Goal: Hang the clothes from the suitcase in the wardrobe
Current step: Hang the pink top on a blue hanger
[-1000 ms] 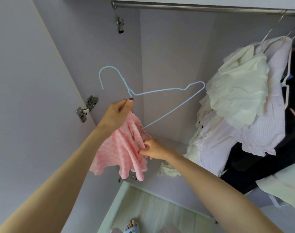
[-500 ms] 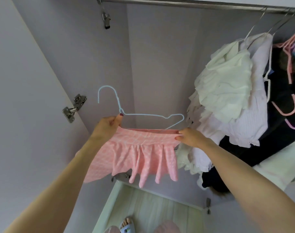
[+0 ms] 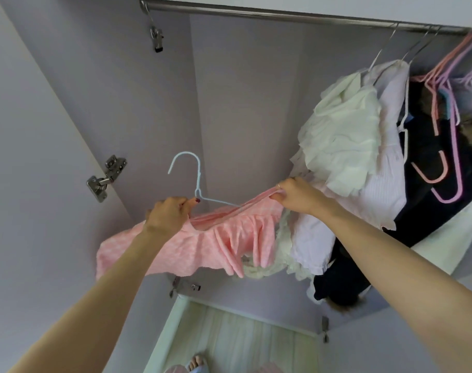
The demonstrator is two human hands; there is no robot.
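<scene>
A pink checked skirt (image 3: pixel 218 243) is stretched at its waistband over a light blue wire hanger (image 3: pixel 196 176). My left hand (image 3: pixel 167 215) grips the skirt's left end together with the hanger's neck. My right hand (image 3: pixel 296 195) pinches the waistband's right end over the hanger's other arm, which the fabric hides. The hanger's hook points up, well below the metal wardrobe rail (image 3: pixel 283 18). The suitcase is not in view.
White and lilac garments (image 3: pixel 348 146) and a dark one (image 3: pixel 418 211) hang at the rail's right end, beside empty pink and purple hangers (image 3: pixel 444 157). A metal clip (image 3: pixel 156 40) dangles at the rail's left. The open door's hinge (image 3: pixel 105 177) is on the left.
The skirt went from bunched under my left hand to stretched wide across the hanger. My right hand pulled the waistband out to the right, and the hanger levelled and dropped lower.
</scene>
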